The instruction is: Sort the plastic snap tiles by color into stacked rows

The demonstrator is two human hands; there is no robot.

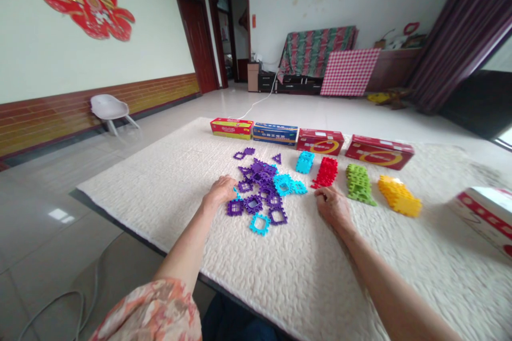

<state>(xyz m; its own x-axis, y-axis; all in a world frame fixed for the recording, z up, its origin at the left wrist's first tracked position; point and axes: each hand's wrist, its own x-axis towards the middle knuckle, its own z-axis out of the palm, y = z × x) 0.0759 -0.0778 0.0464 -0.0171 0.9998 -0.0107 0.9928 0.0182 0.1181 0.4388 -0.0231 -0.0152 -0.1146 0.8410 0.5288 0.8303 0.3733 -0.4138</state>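
Note:
My left hand (pixel 221 189) is at the left edge of a loose pile of purple interlocking plastic pieces (pixel 258 171), its fingers closed on a small light-blue piece (pixel 237 195) that shows at the fingertips. Mixed into the pile are other light-blue pieces, among them a square frame (pixel 260 224) at the near side. My right hand (pixel 333 205) rests with curled fingers at the near end of a red stack of pieces (pixel 327 172). What those fingers hold, if anything, is hidden. Beyond the pile sits a light-blue stack (pixel 305 162).
Right of the red stack lie a green stack (pixel 359 184) and a yellow stack (pixel 399 195). Along the far side stand a red-yellow box (pixel 231 128), a blue box (pixel 274 134) and two dark red boxes (pixel 320 141). A white-red carton (pixel 486 216) is at right on the quilted cover (pixel 264 272).

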